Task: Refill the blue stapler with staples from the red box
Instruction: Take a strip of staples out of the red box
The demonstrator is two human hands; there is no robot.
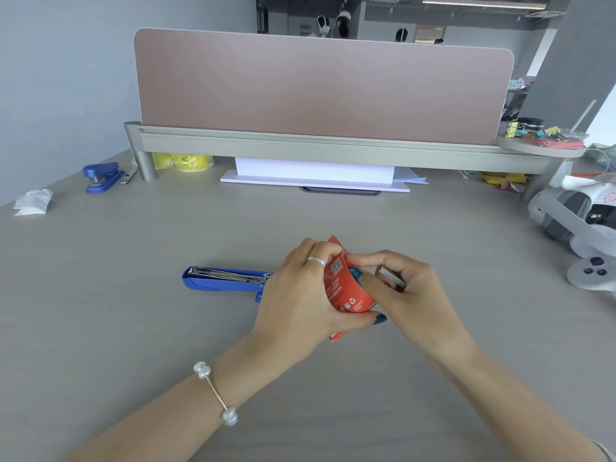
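The blue stapler [224,281] lies on the grey desk, opened flat with its metal staple channel facing up, just left of my hands. My left hand [300,295] grips the red box [346,288] above the desk, its flap sticking up. My right hand [406,291] is at the box's right side, pinching a grey strip of staples [390,276] between thumb and fingers. Part of the box is hidden by both hands.
A second blue stapler [101,176] sits at the far left by the shelf leg, with a crumpled white tissue [33,202] nearer the left edge. White paper [315,176] lies under the shelf. A headset and controller [580,235] occupy the right side.
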